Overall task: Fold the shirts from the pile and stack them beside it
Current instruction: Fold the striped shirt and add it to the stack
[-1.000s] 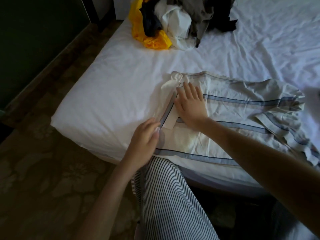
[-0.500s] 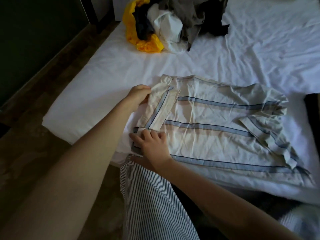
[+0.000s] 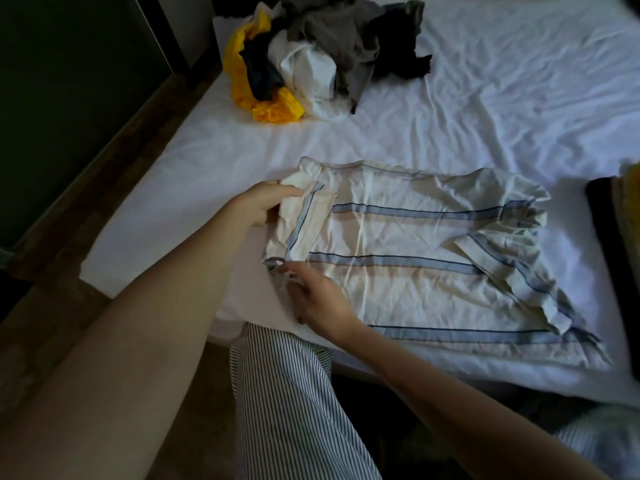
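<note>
A cream shirt with blue stripes [image 3: 408, 251] lies spread on the white bed [image 3: 502, 109], its left sleeve folded in over the body. My left hand [image 3: 263, 206] grips the upper part of that folded sleeve at the shirt's left edge. My right hand [image 3: 318, 299] pinches the sleeve's lower end near the bed's front edge. The pile of unfolded shirts [image 3: 329, 53], yellow, white, grey and black, sits at the back of the bed.
A dark folded item [image 3: 609, 244] lies at the right edge of the bed. My leg in striped trousers [image 3: 294, 403] stands against the bed's front edge. A dark wooden floor and wall run along the left.
My left hand has gone from the sleeve's lower end to its upper part. My right hand has left the shirt's body and taken the sleeve's lower end. The sleeve lies further over the body.
</note>
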### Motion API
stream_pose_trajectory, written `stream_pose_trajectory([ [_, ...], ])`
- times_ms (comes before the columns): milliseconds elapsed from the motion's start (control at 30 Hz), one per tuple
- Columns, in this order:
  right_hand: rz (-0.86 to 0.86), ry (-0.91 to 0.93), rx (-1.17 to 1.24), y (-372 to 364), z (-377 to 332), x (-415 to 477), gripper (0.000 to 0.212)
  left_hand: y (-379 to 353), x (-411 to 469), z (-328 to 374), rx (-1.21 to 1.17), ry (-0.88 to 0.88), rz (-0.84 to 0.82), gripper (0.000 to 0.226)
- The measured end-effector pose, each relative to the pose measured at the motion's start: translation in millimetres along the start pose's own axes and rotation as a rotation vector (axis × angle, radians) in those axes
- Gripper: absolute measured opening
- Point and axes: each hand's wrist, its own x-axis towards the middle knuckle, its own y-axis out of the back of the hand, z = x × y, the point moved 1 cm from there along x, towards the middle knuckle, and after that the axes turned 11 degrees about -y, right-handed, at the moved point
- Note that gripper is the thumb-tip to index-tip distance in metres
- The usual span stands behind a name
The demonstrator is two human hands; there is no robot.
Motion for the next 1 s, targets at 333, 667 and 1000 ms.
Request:
stream_pose_trajectory([
  [333,0.181,-0.165,0.393,80,32,-49,0.033,-39,-12,47,0.118,-0.134,0.091,0.016],
  [667,0.205,-0.209,0.602,175,73,-106,0.046,-168,-3,90,0.280,-0.202,0.099,0.020],
  [1000,0.417,-0.325,0.559,233,120,-163,0.048,-304,-8,104,0.552,-0.341,0.062,0.030],
])
